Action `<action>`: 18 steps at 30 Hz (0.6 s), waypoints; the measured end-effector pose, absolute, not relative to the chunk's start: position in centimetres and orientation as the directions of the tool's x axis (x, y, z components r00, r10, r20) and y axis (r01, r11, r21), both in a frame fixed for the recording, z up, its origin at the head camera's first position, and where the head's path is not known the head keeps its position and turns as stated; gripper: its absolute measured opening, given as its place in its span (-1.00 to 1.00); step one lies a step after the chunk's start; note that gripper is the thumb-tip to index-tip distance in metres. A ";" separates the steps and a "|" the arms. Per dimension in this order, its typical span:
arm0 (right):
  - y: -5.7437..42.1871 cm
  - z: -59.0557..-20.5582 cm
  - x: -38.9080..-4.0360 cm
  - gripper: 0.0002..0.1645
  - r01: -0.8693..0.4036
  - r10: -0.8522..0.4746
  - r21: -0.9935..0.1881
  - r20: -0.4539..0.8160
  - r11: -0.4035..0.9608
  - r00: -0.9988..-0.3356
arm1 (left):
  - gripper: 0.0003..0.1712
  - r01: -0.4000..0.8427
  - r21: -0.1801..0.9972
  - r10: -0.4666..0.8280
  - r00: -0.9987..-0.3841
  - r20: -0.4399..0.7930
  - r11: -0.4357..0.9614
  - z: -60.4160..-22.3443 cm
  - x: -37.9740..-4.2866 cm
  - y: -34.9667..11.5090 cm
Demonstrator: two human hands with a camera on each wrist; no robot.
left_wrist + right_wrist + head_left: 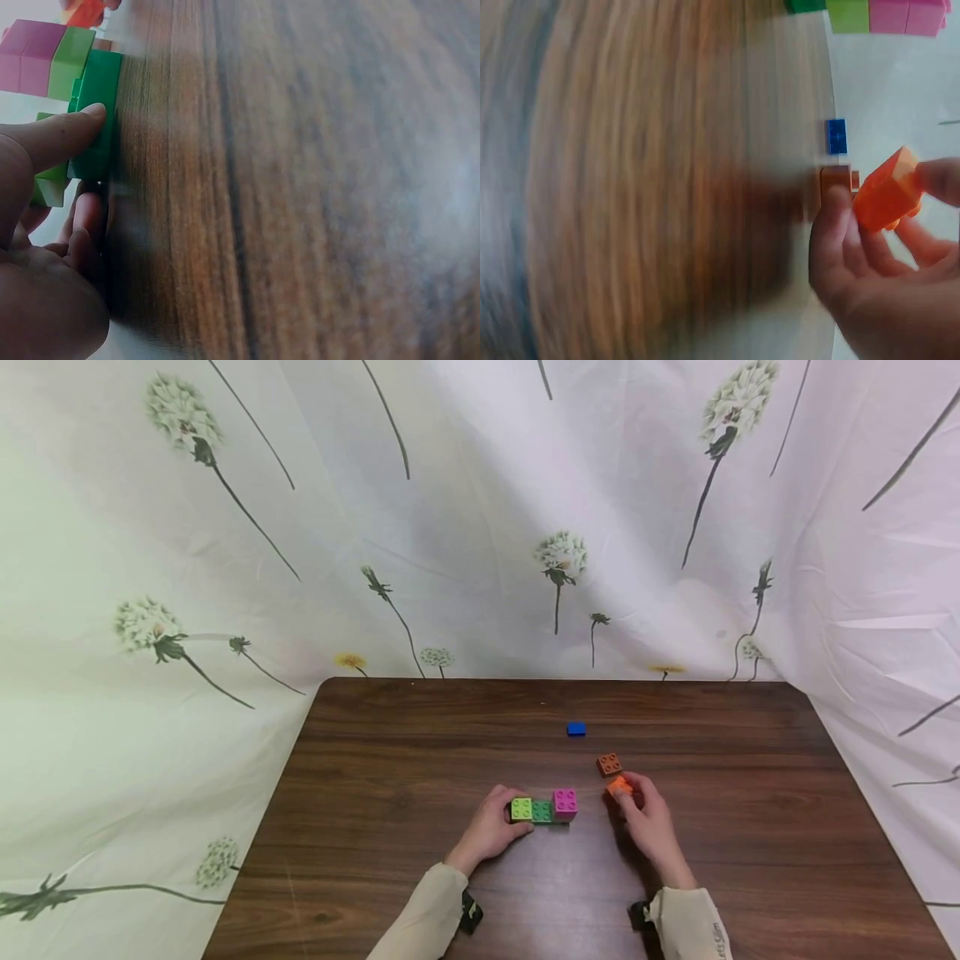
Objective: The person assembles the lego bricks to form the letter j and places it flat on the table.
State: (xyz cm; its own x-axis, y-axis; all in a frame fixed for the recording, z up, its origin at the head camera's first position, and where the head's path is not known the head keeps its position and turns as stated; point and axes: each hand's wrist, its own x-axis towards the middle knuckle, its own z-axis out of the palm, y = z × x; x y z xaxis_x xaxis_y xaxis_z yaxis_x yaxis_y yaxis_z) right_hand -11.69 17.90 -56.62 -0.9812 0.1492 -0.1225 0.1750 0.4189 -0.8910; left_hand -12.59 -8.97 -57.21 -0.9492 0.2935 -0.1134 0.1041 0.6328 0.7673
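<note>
Right grip [648,820]: thumb and fingers closed in a pinch on the orange brick [618,787], held tilted, right of the green base [542,812]. Left grip [492,827]: thumb against the base's near side, fingers round its left end, holding it on the table [390,752]. Bricks judged light, stiff plastic, smooth-walled, hardly fragile; may twist if pinched at corners. Best hold: opposite flat walls, studs free.
</note>
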 end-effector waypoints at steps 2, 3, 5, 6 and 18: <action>17.5 -56.3 -11.6 -0.55 0.158 0.102 -0.913 -0.129 0.375 -0.986 | -0.54 0.108 0.766 0.293 -0.950 -0.109 0.634 -57.2 -12.6 -9.0; 17.2 -56.1 -11.6 -0.55 0.152 0.082 -0.921 -0.131 0.359 -0.988 | -0.55 0.109 0.765 0.293 -0.950 -0.108 0.635 -57.1 -12.6 -9.0; 16.8 -55.7 -11.4 -0.54 0.130 0.044 -0.932 -0.123 0.339 -0.991 | -0.55 0.111 0.763 0.293 -0.950 -0.106 0.636 -57.1 -12.6 -8.9; 16.6 -55.5 -11.4 -0.53 0.119 0.026 -0.937 -0.117 0.330 -0.993 | -0.55 0.113 0.763 0.294 -0.950 -0.104 0.637 -57.1 -12.7 -8.9; 14.7 -54.3 -10.9 -0.54 -0.090 -0.181 -0.933 0.027 0.349 -0.983 | -0.57 0.117 0.765 0.291 -0.952 -0.095 0.633 -57.2 -12.5 -9.0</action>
